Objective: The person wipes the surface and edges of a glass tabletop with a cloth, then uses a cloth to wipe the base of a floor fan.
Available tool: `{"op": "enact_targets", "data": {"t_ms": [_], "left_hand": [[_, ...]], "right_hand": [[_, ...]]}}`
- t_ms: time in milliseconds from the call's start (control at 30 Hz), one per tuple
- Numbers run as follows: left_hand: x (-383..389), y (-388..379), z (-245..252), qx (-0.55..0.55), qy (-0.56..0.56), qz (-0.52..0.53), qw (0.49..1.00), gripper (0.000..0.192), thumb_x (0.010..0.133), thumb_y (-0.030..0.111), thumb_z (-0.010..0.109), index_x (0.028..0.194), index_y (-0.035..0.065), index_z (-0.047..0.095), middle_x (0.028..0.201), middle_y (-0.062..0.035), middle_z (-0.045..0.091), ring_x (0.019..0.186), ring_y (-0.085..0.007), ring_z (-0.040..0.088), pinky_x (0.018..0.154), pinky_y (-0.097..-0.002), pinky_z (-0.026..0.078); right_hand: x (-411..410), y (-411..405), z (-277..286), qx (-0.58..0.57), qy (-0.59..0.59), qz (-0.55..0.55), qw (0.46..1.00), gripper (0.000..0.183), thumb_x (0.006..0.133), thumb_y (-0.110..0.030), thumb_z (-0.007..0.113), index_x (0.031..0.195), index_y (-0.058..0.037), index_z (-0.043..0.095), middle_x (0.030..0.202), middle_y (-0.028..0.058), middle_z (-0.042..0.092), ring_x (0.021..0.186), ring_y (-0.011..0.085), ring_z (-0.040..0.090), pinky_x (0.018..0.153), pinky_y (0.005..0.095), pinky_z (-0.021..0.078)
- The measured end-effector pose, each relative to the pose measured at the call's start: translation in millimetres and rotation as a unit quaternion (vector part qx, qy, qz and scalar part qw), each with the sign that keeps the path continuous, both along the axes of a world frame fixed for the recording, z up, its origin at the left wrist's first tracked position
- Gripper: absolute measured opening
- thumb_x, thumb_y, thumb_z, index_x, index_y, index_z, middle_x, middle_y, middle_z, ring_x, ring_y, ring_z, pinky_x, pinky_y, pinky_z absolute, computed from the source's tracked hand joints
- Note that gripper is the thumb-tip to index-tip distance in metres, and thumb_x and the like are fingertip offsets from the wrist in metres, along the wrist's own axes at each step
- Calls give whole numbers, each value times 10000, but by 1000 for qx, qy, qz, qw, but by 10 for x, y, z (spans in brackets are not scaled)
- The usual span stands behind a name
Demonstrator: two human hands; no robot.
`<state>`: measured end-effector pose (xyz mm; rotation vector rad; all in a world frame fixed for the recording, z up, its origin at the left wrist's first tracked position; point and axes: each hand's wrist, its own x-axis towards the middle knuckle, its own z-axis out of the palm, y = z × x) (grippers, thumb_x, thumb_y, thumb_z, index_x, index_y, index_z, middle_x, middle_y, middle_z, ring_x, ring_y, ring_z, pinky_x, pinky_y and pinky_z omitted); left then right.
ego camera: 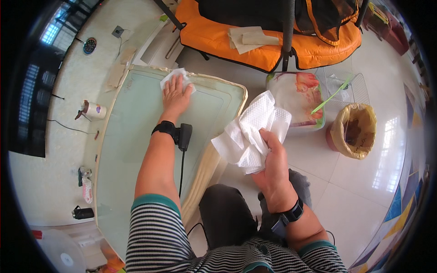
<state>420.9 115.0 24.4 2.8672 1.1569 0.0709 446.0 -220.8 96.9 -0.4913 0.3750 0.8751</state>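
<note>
My left hand (176, 95) lies flat, fingers spread, over a white paper towel (189, 89), pressing it on the glass tabletop (143, 136) near its far edge. A crumpled, textured wad of white paper towels (254, 128) is gripped in my right hand (275, 170), held up to the right of the table's edge. The table has a pale, cream-coloured rim. Each wrist wears a black band; the left one carries a black device with a cable.
An orange-padded trampoline (211, 30) bears folded brown paper (247, 38). Right of the table stand a patterned stool (290, 95), a wire basket (355, 85) and a lined waste bin (351, 150). A green stick (331, 99) leans over the stool. My knees are beside the table.
</note>
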Motion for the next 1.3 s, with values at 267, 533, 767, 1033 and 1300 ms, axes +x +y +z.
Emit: {"op": "enact_targets", "data": {"t_ms": [267, 533, 767, 1033, 1300], "left_hand": [[-619, -198, 187, -39, 39, 88, 995, 678, 890, 553, 294, 1451, 193, 170, 1517, -67, 115, 1384, -332, 91, 1088, -527, 79], [-1385, -1368, 307, -9, 56, 1, 998, 620, 906, 456, 372, 1441, 191, 206, 1513, -75, 130, 1389, -318, 82, 1090, -525, 63], [-2705, -2039, 373, -38, 30, 16, 999, 615, 904, 415, 409, 1429, 145, 235, 1506, -118, 126, 1385, -329, 75, 1088, -526, 56], [-4621, -2785, 325, -45, 13, 339, 940, 653, 904, 426, 416, 1440, 130, 189, 1500, -167, 120, 1371, -383, 111, 1064, -563, 104], [-5765, -2648, -15, -96, 88, 632, 764, 680, 915, 469, 358, 1434, 66, 183, 1480, -204, 161, 1345, -419, 163, 1073, -523, 156]], "right_hand": [[176, 2, 86, 37, -18, 16, 999, 353, 864, -202, 497, 1154, -1, 487, 1051, 104, 598, 952, 233, 594, 844, 358, 480], [98, 142, -77, 57, -25, 34, 997, 357, 867, -152, 470, 1177, 24, 455, 1075, 117, 575, 968, 248, 589, 855, 369, 479], [51, 278, -303, 60, -50, 48, 996, 397, 879, -135, 439, 1247, 9, 407, 1138, 133, 545, 1037, 285, 552, 893, 418, 451], [-178, 339, -483, 66, -83, 106, 989, 403, 893, -155, 417, 1262, 5, 407, 1158, 120, 546, 1052, 277, 550, 897, 406, 450], [-303, 353, -378, 46, -75, 114, 990, 374, 882, -142, 443, 1213, 32, 437, 1101, 128, 568, 1008, 270, 569, 868, 395, 468]]}}
